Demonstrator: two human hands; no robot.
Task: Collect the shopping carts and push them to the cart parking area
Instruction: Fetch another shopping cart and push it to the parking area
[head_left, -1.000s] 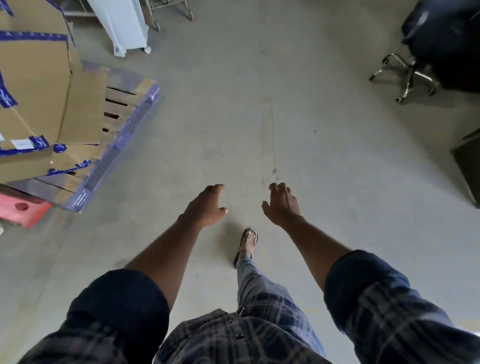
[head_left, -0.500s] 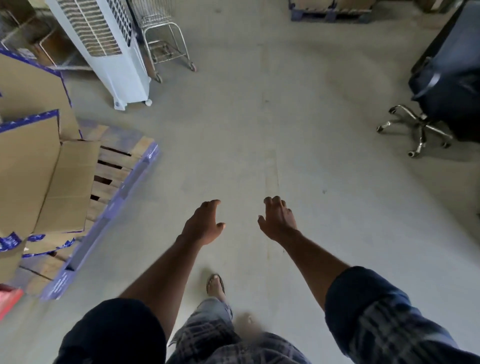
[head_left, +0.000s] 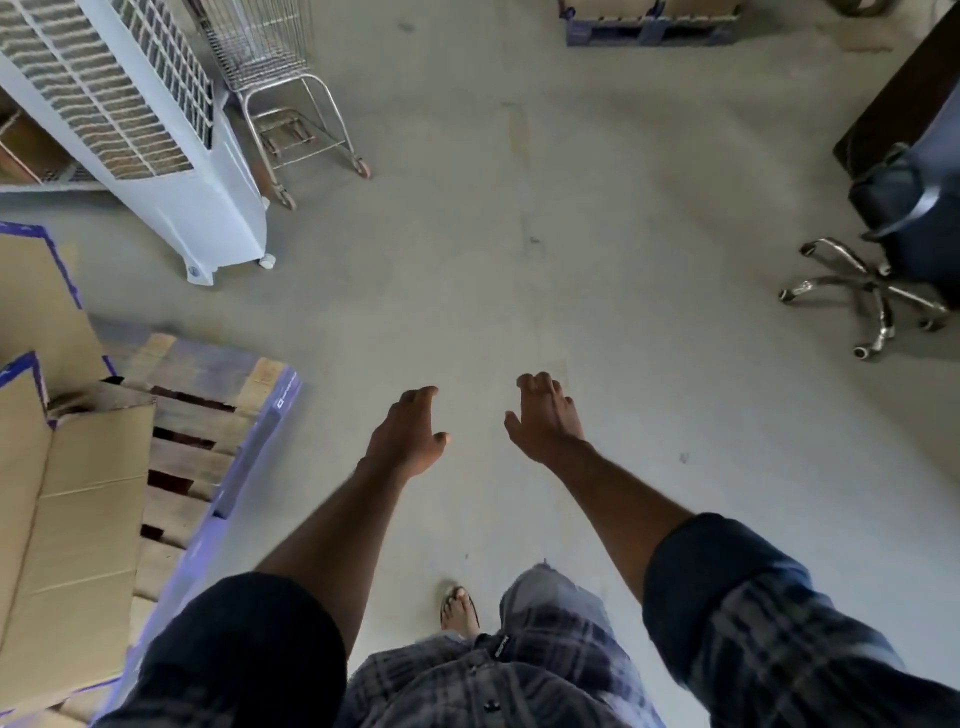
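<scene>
Centre of the frame, just below the middle, both arms reach out over bare concrete. The left hand (head_left: 408, 436) hangs empty, fingers loosely bent, thumb sticking out toward its partner. The right hand (head_left: 545, 421) mirrors it: relaxed, fingers softly curled, gripping nothing. The two hands are near each other but apart, about as a cart handle would set them. Down at the bottom edge a sandalled foot (head_left: 460, 608) is planted on the floor (head_left: 571, 234).

Out to the lower left, a wooden pallet (head_left: 208, 415) carries flattened cardboard boxes (head_left: 78, 493). Above that stands a white air cooler (head_left: 130, 119) on castors. And there is the prize: the shopping cart (head_left: 275, 78), upper left of the frame, tucked just beside the cooler, wire basket and chrome frame showing, two castors on the floor. Its handle is not in view. Over on the right an office chair (head_left: 893, 234) sits on its star base, and a second pallet (head_left: 649, 23) lies along the top edge.

So where are we? This reads as the approach, the collecting step not yet begun, with the cart well apart from both hands. The next move looks like a veer toward the upper left, closing the gap across open floor between the pallet and the chair. Then both hands need to find that handle and wrap it. The cart sits tight against the cooler, so it probably wants drawing clear before any turn. Where the parking area lies, I cannot tell from this view.
</scene>
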